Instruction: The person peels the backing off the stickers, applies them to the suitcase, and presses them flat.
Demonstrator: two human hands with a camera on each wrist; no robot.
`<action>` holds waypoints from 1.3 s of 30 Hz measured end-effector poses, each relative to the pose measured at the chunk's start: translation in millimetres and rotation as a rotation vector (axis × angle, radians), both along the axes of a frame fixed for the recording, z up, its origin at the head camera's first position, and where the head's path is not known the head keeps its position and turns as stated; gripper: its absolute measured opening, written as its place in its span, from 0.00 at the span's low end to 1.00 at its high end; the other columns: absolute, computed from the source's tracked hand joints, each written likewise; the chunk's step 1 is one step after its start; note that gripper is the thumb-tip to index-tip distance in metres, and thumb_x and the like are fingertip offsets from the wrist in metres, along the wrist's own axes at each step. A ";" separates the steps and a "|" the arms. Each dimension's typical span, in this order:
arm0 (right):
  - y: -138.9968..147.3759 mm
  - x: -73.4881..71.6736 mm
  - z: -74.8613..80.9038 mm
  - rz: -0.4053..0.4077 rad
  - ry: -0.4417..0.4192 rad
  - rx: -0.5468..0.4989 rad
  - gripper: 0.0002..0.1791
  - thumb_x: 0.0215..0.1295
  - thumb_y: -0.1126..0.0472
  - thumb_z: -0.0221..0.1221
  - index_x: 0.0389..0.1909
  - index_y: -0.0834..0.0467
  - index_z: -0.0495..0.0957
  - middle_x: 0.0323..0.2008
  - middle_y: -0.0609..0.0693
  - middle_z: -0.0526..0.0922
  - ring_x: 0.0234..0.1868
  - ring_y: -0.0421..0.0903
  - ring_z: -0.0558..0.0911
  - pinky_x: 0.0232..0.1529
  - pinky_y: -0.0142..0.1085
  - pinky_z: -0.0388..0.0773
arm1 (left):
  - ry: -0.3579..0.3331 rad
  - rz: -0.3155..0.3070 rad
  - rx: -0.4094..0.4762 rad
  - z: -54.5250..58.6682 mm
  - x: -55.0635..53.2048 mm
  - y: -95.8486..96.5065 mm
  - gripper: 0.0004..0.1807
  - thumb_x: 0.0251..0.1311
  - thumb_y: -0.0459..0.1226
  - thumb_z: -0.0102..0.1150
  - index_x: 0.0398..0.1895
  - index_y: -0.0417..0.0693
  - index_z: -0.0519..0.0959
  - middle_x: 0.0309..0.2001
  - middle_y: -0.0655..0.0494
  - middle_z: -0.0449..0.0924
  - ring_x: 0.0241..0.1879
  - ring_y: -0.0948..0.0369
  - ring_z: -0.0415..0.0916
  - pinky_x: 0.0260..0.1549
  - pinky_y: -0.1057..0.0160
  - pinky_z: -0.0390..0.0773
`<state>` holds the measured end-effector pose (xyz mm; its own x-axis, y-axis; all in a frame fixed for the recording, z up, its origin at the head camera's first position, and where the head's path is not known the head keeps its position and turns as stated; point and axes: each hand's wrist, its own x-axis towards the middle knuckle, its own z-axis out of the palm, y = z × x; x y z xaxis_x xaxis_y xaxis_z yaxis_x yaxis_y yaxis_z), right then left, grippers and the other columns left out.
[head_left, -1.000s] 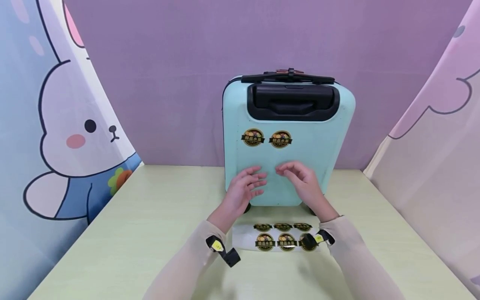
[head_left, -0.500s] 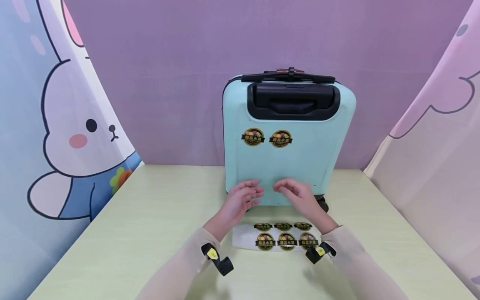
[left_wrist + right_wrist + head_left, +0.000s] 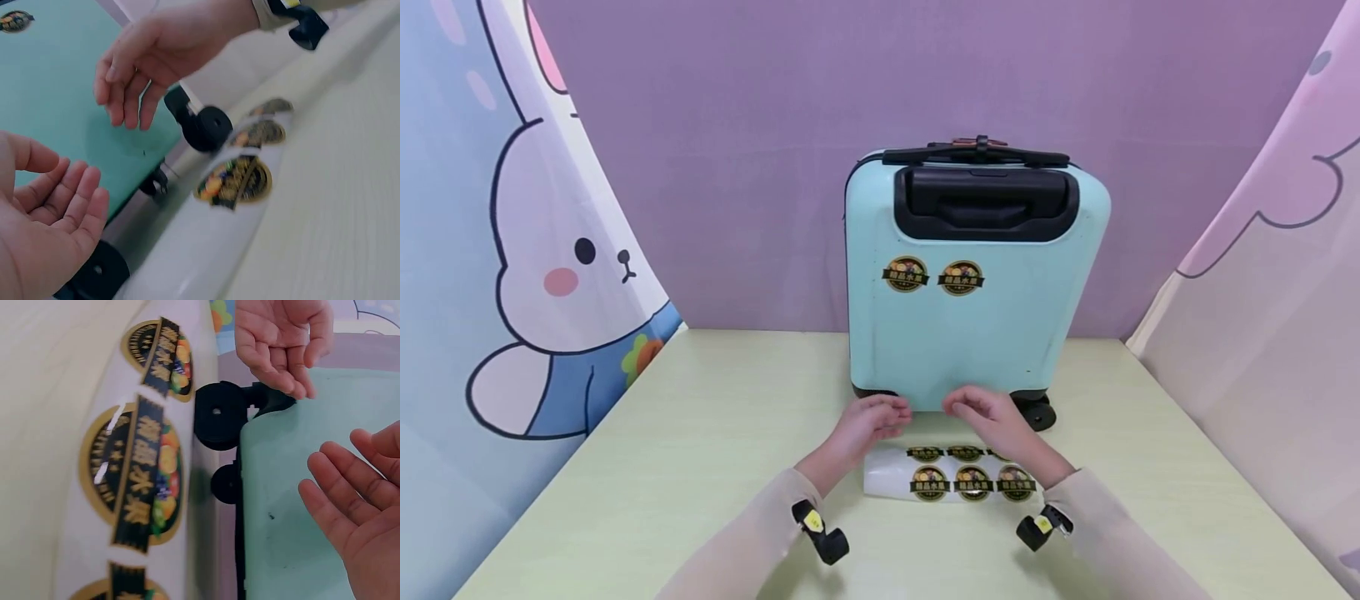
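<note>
A mint-green suitcase (image 3: 955,333) stands upright on the table, with two round black-and-gold stickers (image 3: 906,274) side by side below its black handle recess. On the table before it lies a white sticker sheet (image 3: 887,479) bearing several more such stickers (image 3: 973,483). My left hand (image 3: 868,423) hovers near the suitcase's lower left, its fingers loosely bent around nothing. Opposite it, my right hand (image 3: 988,414) is held above the sheet's far edge, fingers loosely bent too. In the left wrist view both palms, the left (image 3: 50,231) and the right (image 3: 169,56), hold nothing.
Black wheels (image 3: 1037,412) carry the suitcase at its lower corners. A purple cloth (image 3: 737,167) hangs behind the table. Printed curtains, one with a rabbit (image 3: 565,242), flank the pale table (image 3: 737,400) on both sides.
Both hands have moved down from the suitcase's middle to its bottom edge, toward the sticker sheet. The left hand has also shifted slightly left. The suitcase and its stickers have stayed put.
</note>
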<state>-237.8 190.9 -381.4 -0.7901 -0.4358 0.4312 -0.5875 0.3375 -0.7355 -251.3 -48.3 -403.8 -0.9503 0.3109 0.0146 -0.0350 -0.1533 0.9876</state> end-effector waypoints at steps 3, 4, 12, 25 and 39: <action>0.4 1.8 -3.5 0.012 -0.013 0.016 0.11 0.75 0.68 0.51 0.46 0.66 0.81 0.43 0.57 0.85 0.45 0.49 0.83 0.48 0.37 0.81 | 0.013 -0.010 -0.052 -5.8 0.1 -4.4 0.19 0.65 0.28 0.50 0.57 0.23 0.72 0.56 0.29 0.76 0.51 0.51 0.80 0.53 0.54 0.79; 0.4 2.5 -4.3 0.019 -0.019 0.022 0.10 0.75 0.68 0.51 0.45 0.66 0.82 0.42 0.57 0.85 0.45 0.49 0.83 0.48 0.37 0.81 | 0.018 -0.013 -0.068 -7.4 0.0 -5.8 0.20 0.65 0.28 0.50 0.57 0.23 0.72 0.56 0.29 0.76 0.52 0.49 0.80 0.54 0.53 0.79; 1.1 7.1 -8.7 0.077 -0.106 0.137 0.11 0.76 0.63 0.52 0.44 0.63 0.82 0.39 0.59 0.84 0.40 0.54 0.83 0.40 0.39 0.81 | 0.028 -0.015 -0.140 -19.7 -3.2 -15.7 0.19 0.63 0.26 0.52 0.56 0.22 0.73 0.55 0.29 0.77 0.54 0.43 0.78 0.54 0.51 0.79; 2.1 8.0 -16.3 0.113 -0.030 0.298 0.11 0.74 0.63 0.54 0.46 0.63 0.83 0.40 0.54 0.86 0.38 0.42 0.83 0.40 0.35 0.81 | 0.110 -0.107 -0.393 -26.8 -9.6 -20.6 0.20 0.55 0.27 0.66 0.52 0.26 0.79 0.45 0.40 0.85 0.43 0.56 0.83 0.46 0.60 0.82; -1.0 8.7 -16.9 0.130 0.019 0.372 0.11 0.74 0.63 0.54 0.47 0.63 0.82 0.40 0.54 0.86 0.41 0.39 0.82 0.41 0.36 0.82 | 0.166 -0.244 -0.603 -14.4 -6.8 -11.5 0.27 0.39 0.20 0.72 0.50 0.29 0.80 0.40 0.46 0.85 0.41 0.56 0.82 0.43 0.63 0.82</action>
<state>-229.1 189.9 -398.3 -0.7111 -0.6611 0.2393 -0.6556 0.5006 -0.5653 -258.2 -59.7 -418.2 -0.8518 0.5162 -0.0898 0.1607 0.4205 0.8930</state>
